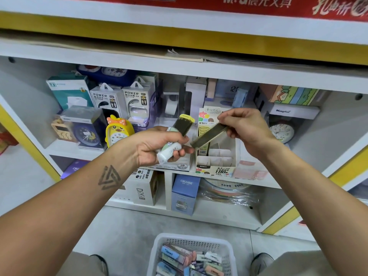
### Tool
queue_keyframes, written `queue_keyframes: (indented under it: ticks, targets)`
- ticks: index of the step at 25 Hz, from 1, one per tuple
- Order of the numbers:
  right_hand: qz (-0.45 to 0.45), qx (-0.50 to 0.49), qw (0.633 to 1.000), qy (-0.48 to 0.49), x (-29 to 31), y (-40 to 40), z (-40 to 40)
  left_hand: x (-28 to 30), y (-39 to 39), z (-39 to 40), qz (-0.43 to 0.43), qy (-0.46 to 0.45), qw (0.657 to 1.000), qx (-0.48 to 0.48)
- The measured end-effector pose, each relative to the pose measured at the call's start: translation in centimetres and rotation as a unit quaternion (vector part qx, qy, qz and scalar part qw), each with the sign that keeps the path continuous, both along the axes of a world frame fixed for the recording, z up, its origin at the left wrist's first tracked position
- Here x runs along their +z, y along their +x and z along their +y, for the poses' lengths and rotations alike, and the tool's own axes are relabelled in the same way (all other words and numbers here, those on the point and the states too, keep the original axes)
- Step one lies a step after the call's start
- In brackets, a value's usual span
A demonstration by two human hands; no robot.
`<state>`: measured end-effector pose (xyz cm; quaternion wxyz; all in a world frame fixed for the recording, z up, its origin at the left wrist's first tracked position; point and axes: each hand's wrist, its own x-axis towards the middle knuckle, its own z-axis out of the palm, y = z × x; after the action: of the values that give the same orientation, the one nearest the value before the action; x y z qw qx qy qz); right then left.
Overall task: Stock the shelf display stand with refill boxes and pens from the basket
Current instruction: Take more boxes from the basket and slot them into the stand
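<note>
From the head camera: the left hand grips several refill boxes, a yellow-capped one jutting above its fingers. The right hand pinches a dark flat refill box, angled down toward the left fingertips (just apart), in front of the display stand. Below both hands sits the white basket.

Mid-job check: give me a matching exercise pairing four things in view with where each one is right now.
Things:
1. yellow-capped dark refill box
2. flat dark olive refill box
3. white plastic mesh basket
4. yellow duck-shaped clock

Places:
A. on the floor between the feet
B. pinched in the right hand
C. on the shelf, left of the hands
D. gripped in the left hand

Pairs: 1-D, 2-B, 3-A, 4-C
</note>
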<state>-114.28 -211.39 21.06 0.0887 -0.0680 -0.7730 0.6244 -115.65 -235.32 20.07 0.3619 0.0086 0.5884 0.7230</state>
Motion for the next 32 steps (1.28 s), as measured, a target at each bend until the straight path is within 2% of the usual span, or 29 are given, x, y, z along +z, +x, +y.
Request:
queue_keyframes:
  ticks: [4, 9, 12, 15, 17, 20, 22, 24, 28, 32]
  targets:
    - [0.006, 0.030, 0.994, 0.109, 0.0, 0.1, 0.5, -0.1, -0.2, 0.0, -0.008, -0.022, 0.999, 0.039]
    - [-0.008, 0.089, 0.990, 0.113, -0.3, 0.5, 0.4, -0.3, -0.2, 0.7, -0.001, -0.025, 0.999, 0.042]
    - [0.020, 0.067, 0.984, 0.163, -0.3, 0.3, 0.0, -0.4, -0.2, 0.8, 0.000, -0.025, 0.999, 0.041]
    - [0.114, 0.053, 0.933, 0.337, -0.4, 0.4, -0.2, -0.5, -0.2, 1.0, -0.001, -0.026, 0.999, 0.038]
    - [0.157, 0.065, 0.896, 0.411, -0.8, 0.8, -0.6, -0.5, -0.2, 1.0, 0.001, -0.027, 0.999, 0.035]
    - [0.187, 0.068, 0.886, 0.418, -1.1, 1.0, -1.1, -0.5, -0.1, 1.0, 0.003, -0.027, 0.999, 0.032]
    - [0.184, 0.078, 0.888, 0.415, -1.0, 1.0, -1.4, -0.5, -0.1, 1.0, 0.007, -0.029, 0.999, 0.031]
    - [0.179, 0.087, 0.874, 0.443, -1.4, 0.9, -1.6, -0.5, 0.0, 1.0, 0.008, -0.031, 0.999, 0.028]
    - [0.124, 0.107, 0.878, 0.450, -2.3, 0.9, -1.5, -0.5, 0.0, 1.0, 0.010, -0.032, 0.999, 0.022]
    - [0.138, 0.100, 0.816, 0.552, -2.4, 0.7, -1.4, -0.6, 0.1, 0.9, 0.016, -0.029, 0.999, 0.005]
